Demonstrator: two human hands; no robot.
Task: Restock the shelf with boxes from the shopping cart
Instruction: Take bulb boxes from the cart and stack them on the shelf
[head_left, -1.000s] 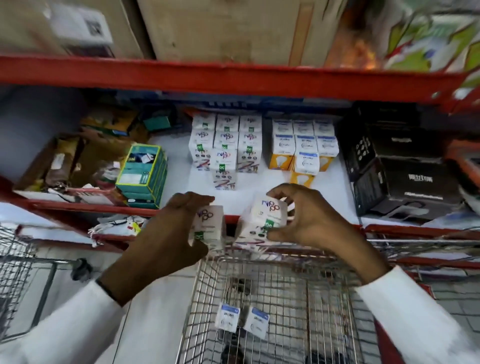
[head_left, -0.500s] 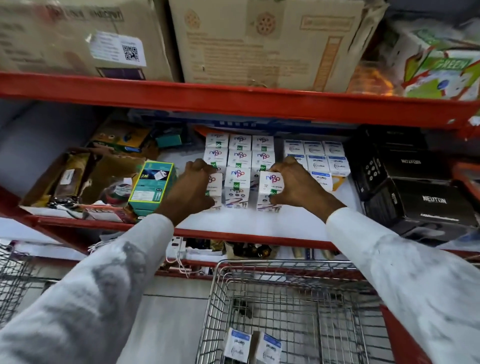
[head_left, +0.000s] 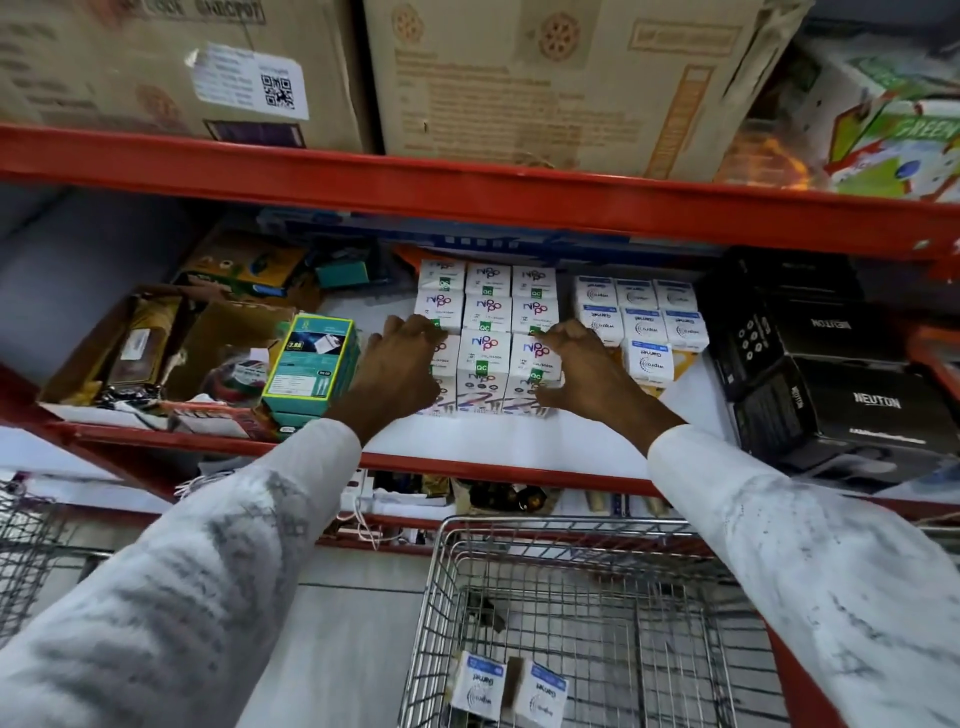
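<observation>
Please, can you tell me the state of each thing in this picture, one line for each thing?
left hand: on the left front box of the stack, pressing it in place
right hand: on the right front box, fingers spread
white boxes with green QC labels: stacked in rows on the shelf
shopping cart: below the shelf, nearly empty
two blue-topped boxes: still lying in the cart

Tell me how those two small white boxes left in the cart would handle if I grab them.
The two white boxes look like thin printed carton, so probably light and easily crushed. They lean in the wire cart, so likely to tip when nudged. Flat sides suggest no rolling.
</observation>
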